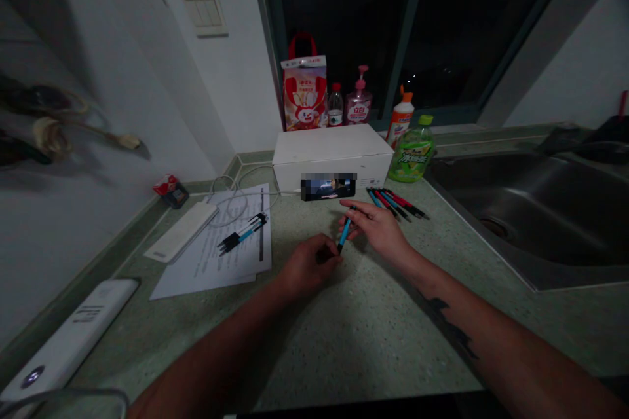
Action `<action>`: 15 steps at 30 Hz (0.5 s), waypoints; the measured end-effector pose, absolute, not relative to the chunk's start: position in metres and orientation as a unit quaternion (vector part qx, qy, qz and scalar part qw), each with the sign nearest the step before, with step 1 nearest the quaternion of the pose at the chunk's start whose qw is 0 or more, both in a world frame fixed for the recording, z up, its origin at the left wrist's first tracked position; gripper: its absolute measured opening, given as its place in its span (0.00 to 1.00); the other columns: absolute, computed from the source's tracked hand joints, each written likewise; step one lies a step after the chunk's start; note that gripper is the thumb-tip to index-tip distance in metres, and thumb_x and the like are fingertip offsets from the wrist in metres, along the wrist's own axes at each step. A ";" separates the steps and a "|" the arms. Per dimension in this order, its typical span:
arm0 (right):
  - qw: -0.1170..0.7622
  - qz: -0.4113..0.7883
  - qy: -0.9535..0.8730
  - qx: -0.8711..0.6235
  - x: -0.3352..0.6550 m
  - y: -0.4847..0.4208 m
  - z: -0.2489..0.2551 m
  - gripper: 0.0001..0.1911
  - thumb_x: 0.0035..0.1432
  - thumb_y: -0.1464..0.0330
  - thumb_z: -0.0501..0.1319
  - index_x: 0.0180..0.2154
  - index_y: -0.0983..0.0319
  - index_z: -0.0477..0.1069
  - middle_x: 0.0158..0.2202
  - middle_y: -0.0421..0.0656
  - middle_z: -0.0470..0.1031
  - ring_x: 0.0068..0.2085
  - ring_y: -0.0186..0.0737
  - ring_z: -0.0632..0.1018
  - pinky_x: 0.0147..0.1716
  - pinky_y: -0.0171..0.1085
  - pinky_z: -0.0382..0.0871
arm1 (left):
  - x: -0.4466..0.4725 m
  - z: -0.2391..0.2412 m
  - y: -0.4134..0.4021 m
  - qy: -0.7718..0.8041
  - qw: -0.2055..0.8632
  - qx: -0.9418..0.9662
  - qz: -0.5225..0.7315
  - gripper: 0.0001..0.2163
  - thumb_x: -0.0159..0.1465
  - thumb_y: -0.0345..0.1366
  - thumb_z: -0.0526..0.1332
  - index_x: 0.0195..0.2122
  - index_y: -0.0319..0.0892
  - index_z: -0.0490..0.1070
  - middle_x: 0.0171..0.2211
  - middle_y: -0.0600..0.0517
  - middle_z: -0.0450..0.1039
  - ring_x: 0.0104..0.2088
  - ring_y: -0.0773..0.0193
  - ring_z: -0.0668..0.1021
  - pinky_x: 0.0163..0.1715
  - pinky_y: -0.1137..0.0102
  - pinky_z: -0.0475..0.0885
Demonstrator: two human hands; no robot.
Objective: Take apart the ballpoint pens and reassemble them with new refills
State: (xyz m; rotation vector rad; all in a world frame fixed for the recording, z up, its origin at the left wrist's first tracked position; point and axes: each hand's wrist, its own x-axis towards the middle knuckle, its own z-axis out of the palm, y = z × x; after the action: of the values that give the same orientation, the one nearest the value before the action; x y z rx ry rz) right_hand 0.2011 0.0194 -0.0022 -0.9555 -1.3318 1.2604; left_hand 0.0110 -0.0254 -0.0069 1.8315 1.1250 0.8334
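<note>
A blue pen (346, 230) with black ends is held between my two hands, tilted above the green speckled counter (314, 340). At its lower black end, the fingers of my left hand (310, 258) are pinched closed. My right hand (376, 226) grips the upper part with thumb and fingers. Just past my right hand lies a row of blue and red pens (393, 203). To the left, several blue and black pens (242, 234) rest on printed paper sheets (206, 281).
Behind my hands, a phone (328, 188) leans against a white box (334, 147). A green detergent bottle (411, 154) stands beside it, near the steel sink (531, 209). White power bank (181, 231), cable and white power strip (73, 340) lie left. Bottles and a bag (305, 95) stand behind.
</note>
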 end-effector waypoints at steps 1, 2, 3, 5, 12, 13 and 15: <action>0.511 0.522 -0.556 -0.397 0.202 0.020 -0.003 0.27 0.61 0.55 0.66 0.56 0.65 0.74 0.35 0.48 0.78 0.34 0.44 0.81 0.28 0.37 0.78 | 0.011 -0.006 -0.026 0.446 0.411 0.725 0.327 0.04 0.60 0.34 0.63 0.33 0.40 0.69 0.31 0.53 0.73 0.31 0.66 0.73 0.33 0.71 0.68; 0.512 0.519 -0.558 -0.396 0.203 0.020 -0.004 0.28 0.61 0.55 0.66 0.57 0.65 0.74 0.35 0.48 0.78 0.35 0.44 0.81 0.28 0.37 0.78 | 0.011 -0.005 -0.026 0.446 0.415 0.723 0.326 0.04 0.60 0.34 0.63 0.33 0.40 0.70 0.31 0.53 0.73 0.31 0.66 0.73 0.33 0.71 0.68; 0.513 0.517 -0.559 -0.396 0.204 0.020 -0.004 0.29 0.62 0.54 0.66 0.58 0.64 0.73 0.35 0.48 0.78 0.35 0.44 0.81 0.28 0.37 0.78 | 0.012 -0.005 -0.026 0.446 0.417 0.721 0.328 0.04 0.60 0.34 0.63 0.33 0.40 0.70 0.31 0.53 0.73 0.31 0.66 0.73 0.34 0.71 0.68; 0.514 0.517 -0.560 -0.394 0.205 0.021 -0.004 0.29 0.61 0.54 0.66 0.58 0.64 0.73 0.35 0.48 0.78 0.35 0.44 0.81 0.28 0.38 0.78 | 0.012 -0.005 -0.026 0.446 0.416 0.720 0.331 0.04 0.60 0.35 0.63 0.33 0.40 0.70 0.31 0.53 0.74 0.31 0.66 0.73 0.34 0.71 0.68; 0.495 0.542 -0.570 -0.369 0.198 0.016 -0.003 0.42 0.59 0.55 0.67 0.68 0.62 0.55 0.33 0.43 0.77 0.35 0.44 0.81 0.29 0.37 0.77 | 0.010 -0.006 -0.024 0.446 0.396 0.719 0.357 0.04 0.61 0.35 0.63 0.33 0.41 0.70 0.32 0.53 0.75 0.32 0.66 0.75 0.35 0.71 0.69; 0.482 0.548 -0.578 -0.364 0.195 0.015 -0.005 0.44 0.58 0.56 0.67 0.69 0.61 0.53 0.33 0.42 0.77 0.34 0.43 0.80 0.29 0.37 0.77 | 0.009 -0.006 -0.023 0.448 0.390 0.717 0.366 0.04 0.62 0.35 0.62 0.34 0.41 0.70 0.32 0.53 0.75 0.32 0.65 0.76 0.35 0.70 0.70; 0.449 0.551 -0.606 -0.358 0.191 0.014 -0.009 0.38 0.60 0.58 0.65 0.67 0.61 0.57 0.34 0.42 0.77 0.33 0.41 0.79 0.30 0.37 0.75 | 0.008 -0.005 -0.022 0.450 0.380 0.718 0.371 0.03 0.62 0.35 0.62 0.34 0.42 0.70 0.33 0.52 0.76 0.34 0.64 0.77 0.37 0.70 0.71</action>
State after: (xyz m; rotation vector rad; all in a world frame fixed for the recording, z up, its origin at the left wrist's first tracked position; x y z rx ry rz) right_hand 0.1915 0.0142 -0.0085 -0.8864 -1.4983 1.3635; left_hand 0.0077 -0.0216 -0.0053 1.8351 1.1488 0.9469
